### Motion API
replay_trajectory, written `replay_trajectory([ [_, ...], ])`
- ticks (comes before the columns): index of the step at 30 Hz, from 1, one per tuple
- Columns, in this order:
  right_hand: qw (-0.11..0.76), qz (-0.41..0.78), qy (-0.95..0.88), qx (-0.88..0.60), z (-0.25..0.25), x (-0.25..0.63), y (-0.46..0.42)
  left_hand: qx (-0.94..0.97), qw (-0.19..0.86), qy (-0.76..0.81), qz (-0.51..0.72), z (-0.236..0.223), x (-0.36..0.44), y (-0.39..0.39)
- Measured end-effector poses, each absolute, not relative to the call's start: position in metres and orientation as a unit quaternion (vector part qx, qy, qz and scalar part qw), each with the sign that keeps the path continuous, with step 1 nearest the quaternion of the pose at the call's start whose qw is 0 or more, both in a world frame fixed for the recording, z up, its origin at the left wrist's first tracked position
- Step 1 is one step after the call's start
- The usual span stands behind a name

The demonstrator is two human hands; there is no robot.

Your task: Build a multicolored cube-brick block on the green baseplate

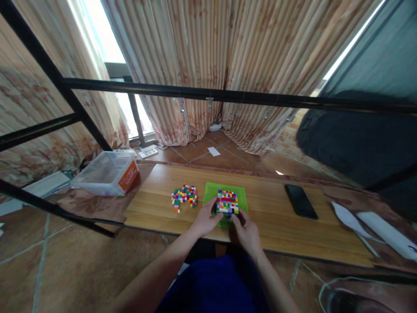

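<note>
Where fingers meet brick blk, edges obsc.

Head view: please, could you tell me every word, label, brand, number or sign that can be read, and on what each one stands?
Nothing can be read with certainty.
Label on the clear box: pale lettering on orange, too blurred.
Booklet on the floor: dark print, too small.
White item at far right: a small dark mark, unreadable.
Phone and bricks: no text visible.
</note>
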State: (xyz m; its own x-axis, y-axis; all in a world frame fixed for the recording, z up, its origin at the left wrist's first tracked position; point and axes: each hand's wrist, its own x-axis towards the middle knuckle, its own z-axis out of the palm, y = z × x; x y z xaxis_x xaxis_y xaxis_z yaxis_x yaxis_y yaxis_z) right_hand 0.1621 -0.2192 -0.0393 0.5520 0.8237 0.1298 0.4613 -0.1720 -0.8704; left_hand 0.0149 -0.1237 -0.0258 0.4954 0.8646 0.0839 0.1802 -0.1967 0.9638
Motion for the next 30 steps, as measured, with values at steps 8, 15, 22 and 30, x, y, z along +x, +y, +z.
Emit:
replay_trajectory([
  [8, 0.500, 0.097, -0.457, -0.729, -0.017, 0.157, -0.226, 0.694, 0.431, 0.400, 0.415, -0.020, -0.034, -0.113],
  [15, 0.448, 0.167, -0.623, -0.620, -0.004, 0.094, -0.207, 0.691, 0.187, 0.597, 0.361, -0.019, -0.149, -0.038],
  [22, 0.363, 0.176, -0.721, -0.563, -0.013, 0.051, -0.145, 0.704, 0.151, 0.604, 0.341, -0.031, -0.153, -0.003],
  [30, 0.208, 0.122, -0.779, -0.578, -0.019, 0.033, -0.100, 0.788, 0.082, 0.546, 0.271, -0.046, -0.133, -0.012],
])
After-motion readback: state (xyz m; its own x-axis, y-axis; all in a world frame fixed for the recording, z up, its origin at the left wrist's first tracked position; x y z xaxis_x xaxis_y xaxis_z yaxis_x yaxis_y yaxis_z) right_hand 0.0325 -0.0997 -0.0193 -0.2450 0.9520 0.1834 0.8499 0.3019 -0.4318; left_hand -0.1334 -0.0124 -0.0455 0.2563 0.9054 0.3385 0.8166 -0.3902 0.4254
